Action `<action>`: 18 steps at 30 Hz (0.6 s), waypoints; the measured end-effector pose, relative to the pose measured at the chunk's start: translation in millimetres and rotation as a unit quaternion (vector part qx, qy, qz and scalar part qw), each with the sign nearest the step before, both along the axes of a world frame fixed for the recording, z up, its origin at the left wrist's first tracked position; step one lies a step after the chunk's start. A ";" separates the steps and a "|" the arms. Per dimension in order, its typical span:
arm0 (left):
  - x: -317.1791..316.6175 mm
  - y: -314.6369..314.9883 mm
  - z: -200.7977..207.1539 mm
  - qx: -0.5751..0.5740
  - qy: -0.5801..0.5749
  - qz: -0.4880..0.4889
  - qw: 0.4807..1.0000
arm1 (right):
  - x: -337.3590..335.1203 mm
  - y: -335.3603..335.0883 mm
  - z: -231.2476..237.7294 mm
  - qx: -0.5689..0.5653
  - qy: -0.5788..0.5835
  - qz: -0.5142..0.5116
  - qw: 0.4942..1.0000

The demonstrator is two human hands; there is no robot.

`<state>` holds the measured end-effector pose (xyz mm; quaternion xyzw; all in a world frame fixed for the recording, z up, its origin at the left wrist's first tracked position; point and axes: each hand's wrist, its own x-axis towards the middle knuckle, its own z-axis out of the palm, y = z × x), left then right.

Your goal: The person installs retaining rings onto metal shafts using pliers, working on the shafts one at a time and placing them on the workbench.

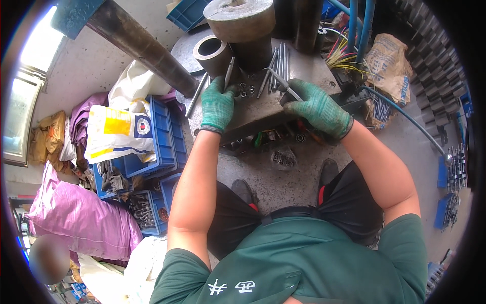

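Note:
My left hand (217,107), in a green knit glove, is closed around a slim metal rod (230,72) that points up and away from me. My right hand (318,108), gloved alike, grips grey bent-tip tweezers (286,85), their hooked end reaching toward the middle of the steel table (255,119). Several small metal rings (244,91) lie loose between the hands. Beyond the tweezers, several long metal rods (281,60) lie side by side. Another rod (196,96) rests at the table's left edge, beside my left hand.
A hollow steel cylinder (211,53) and a thick round column (240,23) stand behind the hands. Thick posts rise at either side. Blue crates (162,134) and sacks are stacked left. A blue hose (405,114) and paper sack (389,63) are right. A bag of small parts (283,158) lies below.

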<state>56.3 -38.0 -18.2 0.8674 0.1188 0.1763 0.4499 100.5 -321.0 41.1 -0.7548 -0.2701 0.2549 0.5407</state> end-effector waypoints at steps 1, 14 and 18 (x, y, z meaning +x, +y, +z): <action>-0.6 1.1 -0.1 0.013 -0.002 0.008 1.000 | -0.2 0.8 -0.2 0.000 -0.003 0.003 1.000; 2.3 -1.6 -13.5 -0.041 -0.021 0.024 0.999 | -2.9 5.6 -11.9 -0.042 -0.049 -0.011 0.998; 3.4 -4.3 -11.7 -0.062 -0.031 0.019 0.997 | -10.2 9.8 -6.1 -0.079 -0.227 -0.029 0.970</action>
